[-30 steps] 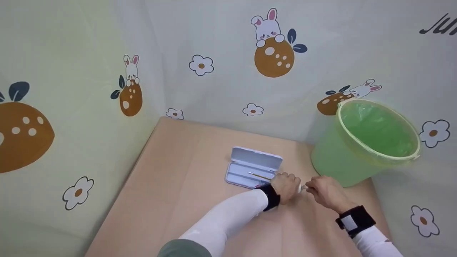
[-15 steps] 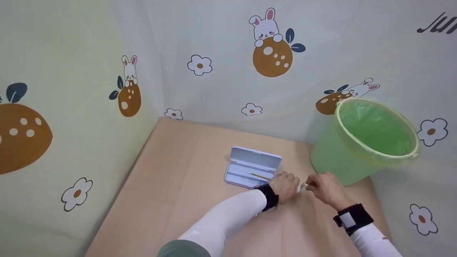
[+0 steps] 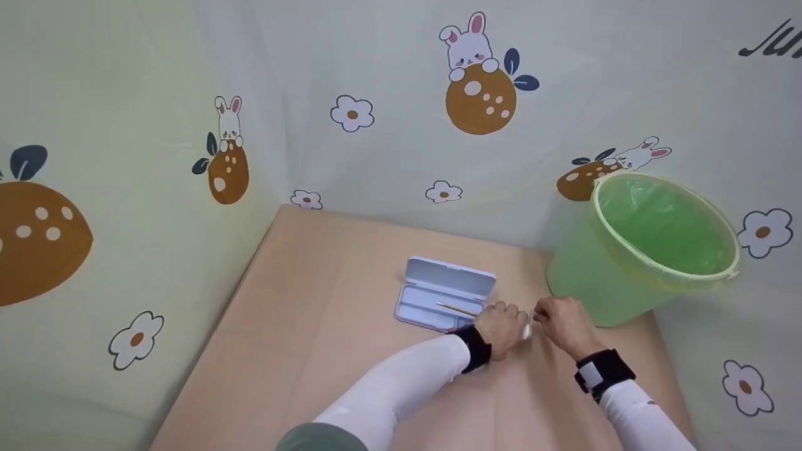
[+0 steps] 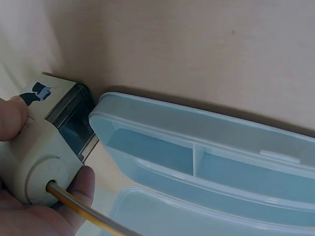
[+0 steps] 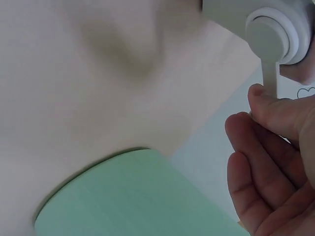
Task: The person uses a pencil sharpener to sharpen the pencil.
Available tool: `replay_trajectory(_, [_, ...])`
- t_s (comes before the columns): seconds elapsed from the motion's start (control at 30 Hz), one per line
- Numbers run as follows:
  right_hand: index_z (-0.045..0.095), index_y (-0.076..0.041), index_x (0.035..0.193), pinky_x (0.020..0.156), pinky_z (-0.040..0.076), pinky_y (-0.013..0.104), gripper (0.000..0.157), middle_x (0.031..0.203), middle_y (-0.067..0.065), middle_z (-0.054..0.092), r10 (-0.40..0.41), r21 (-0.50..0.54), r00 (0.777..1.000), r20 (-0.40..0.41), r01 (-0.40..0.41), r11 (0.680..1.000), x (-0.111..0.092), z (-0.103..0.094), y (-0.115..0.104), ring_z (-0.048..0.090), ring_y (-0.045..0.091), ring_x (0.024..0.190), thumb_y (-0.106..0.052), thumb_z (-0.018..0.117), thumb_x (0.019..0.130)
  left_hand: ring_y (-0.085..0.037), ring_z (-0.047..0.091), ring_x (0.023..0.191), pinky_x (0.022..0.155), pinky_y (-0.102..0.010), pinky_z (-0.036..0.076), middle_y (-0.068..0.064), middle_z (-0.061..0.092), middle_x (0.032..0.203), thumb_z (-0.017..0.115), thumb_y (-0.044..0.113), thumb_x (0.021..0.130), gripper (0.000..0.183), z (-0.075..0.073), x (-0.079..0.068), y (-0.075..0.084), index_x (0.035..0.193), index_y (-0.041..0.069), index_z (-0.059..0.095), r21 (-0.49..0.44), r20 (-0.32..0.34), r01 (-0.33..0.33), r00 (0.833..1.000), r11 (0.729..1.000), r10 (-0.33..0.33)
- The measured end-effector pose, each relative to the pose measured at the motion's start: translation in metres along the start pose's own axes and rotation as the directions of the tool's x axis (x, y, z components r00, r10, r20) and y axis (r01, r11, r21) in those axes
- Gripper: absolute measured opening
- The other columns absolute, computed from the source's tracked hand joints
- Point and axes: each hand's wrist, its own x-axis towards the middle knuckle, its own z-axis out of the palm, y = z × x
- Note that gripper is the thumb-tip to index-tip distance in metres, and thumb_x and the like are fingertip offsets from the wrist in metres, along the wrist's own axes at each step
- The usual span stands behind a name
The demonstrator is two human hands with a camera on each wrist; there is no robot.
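My left hand (image 3: 501, 330) grips a cream hand-crank pencil sharpener (image 4: 37, 167) with a dark see-through shavings drawer. A yellow pencil (image 4: 91, 213) is stuck into its round hole; in the head view the pencil's rear end lies over the pencil case. On the sharpener's other side, thumb and fingers of my right hand (image 3: 567, 327) pinch the end of the crank handle (image 5: 269, 73). Left of both hands lies an open light-blue pencil case (image 3: 416, 295), lid tipped back. A divider splits its tray, and a small reddish thing inside is partly hidden by my left wrist.
A green bin (image 3: 583, 269) with a plastic liner stands at the right rear of the table (image 3: 301, 300), close beyond my right hand. Printed cloth walls (image 3: 388, 150) with rabbits and flowers border the table's back and sides.
My right hand has gone up and a little left, swinging the crank handle from pointing sideways to pointing upward. My left hand and the sharpener stay nearly in place.
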Motion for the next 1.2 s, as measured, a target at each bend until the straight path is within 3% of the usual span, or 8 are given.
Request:
replay_trajectory(0.23, [0.082, -0.005, 0.087, 0.065, 0.065, 0.048, 0.009, 0.084, 0.012, 0.083, -0.009, -0.004, 0.996, -0.084, 0.009, 1.000, -0.002, 0.011, 0.001, 0.078, 0.032, 0.070, 0.002, 0.089, 0.087, -0.012, 0.066, 0.112, 0.092, -0.024, 0.061, 0.006, 0.068, 0.126, 0.084, 0.045, 0.093, 0.063, -0.002, 0.001, -0.004, 0.144, 0.021, 0.058, 0.006, -0.015, 0.023, 1.000, 1.000, -0.023])
replay_trajectory(0.5, [0.086, -0.004, 0.090, 0.073, 0.066, 0.051, 0.009, 0.088, 0.012, 0.085, 0.048, 0.034, 0.999, -0.004, -0.048, 0.998, -0.012, 0.032, 0.007, 0.081, 0.033, 0.078, 0.005, 0.083, 0.091, -0.012, 0.064, 0.110, 0.088, -0.024, 0.060, 0.007, 0.068, 0.124, 0.084, 0.048, 0.092, 0.061, 0.002, -0.002, 0.003, 0.141, 0.021, 0.059, 0.002, -0.013, 0.019, 1.000, 1.000, -0.019])
replay_trajectory(0.83, [0.090, -0.005, 0.097, 0.074, 0.067, 0.052, 0.010, 0.092, 0.015, 0.087, 0.053, 0.063, 0.999, -0.009, -0.052, 0.997, -0.009, 0.034, 0.012, 0.083, 0.036, 0.080, 0.001, 0.086, 0.090, -0.013, 0.065, 0.109, 0.085, -0.025, 0.059, 0.007, 0.068, 0.121, 0.082, 0.052, 0.093, 0.058, 0.001, -0.002, 0.005, 0.137, 0.021, 0.061, -0.002, -0.063, 0.059, 0.996, 0.998, -0.059])
replay_trajectory(0.97, [0.088, -0.010, 0.081, 0.067, 0.064, 0.048, 0.019, 0.078, 0.008, 0.083, 0.036, 0.057, 0.999, -0.016, -0.035, 0.998, -0.010, 0.042, 0.013, 0.078, 0.030, 0.070, 0.007, 0.080, 0.087, -0.014, 0.065, 0.108, 0.084, -0.024, 0.059, 0.007, 0.068, 0.121, 0.083, 0.052, 0.093, 0.057, 0.001, -0.002, 0.005, 0.135, 0.021, 0.060, 0.009, -0.075, 0.080, 0.994, 0.997, -0.079])
replay_trajectory(1.1, [0.070, -0.014, 0.059, 0.057, 0.055, 0.041, 0.033, 0.059, 0.001, 0.068, 0.019, 0.037, 1.000, 0.005, -0.019, 0.999, -0.021, 0.051, 0.011, 0.063, 0.019, 0.057, 0.009, 0.076, 0.081, -0.013, 0.065, 0.107, 0.081, -0.023, 0.060, 0.007, 0.068, 0.120, 0.082, 0.050, 0.093, 0.054, 0.001, -0.002, 0.008, 0.133, 0.022, 0.060, 0.014, -0.071, 0.087, 0.994, 0.996, -0.086])
replay_trajectory(1.2, [0.061, -0.014, 0.055, 0.054, 0.054, 0.042, 0.038, 0.056, 0.000, 0.063, 0.028, 0.023, 1.000, -0.005, -0.028, 0.999, -0.031, 0.056, 0.009, 0.060, 0.018, 0.055, 0.004, 0.081, 0.082, -0.012, 0.065, 0.107, 0.080, -0.023, 0.059, 0.007, 0.068, 0.121, 0.082, 0.049, 0.092, 0.053, 0.001, -0.001, 0.010, 0.132, 0.022, 0.060, 0.003, -0.059, 0.101, 0.993, 0.995, -0.101])
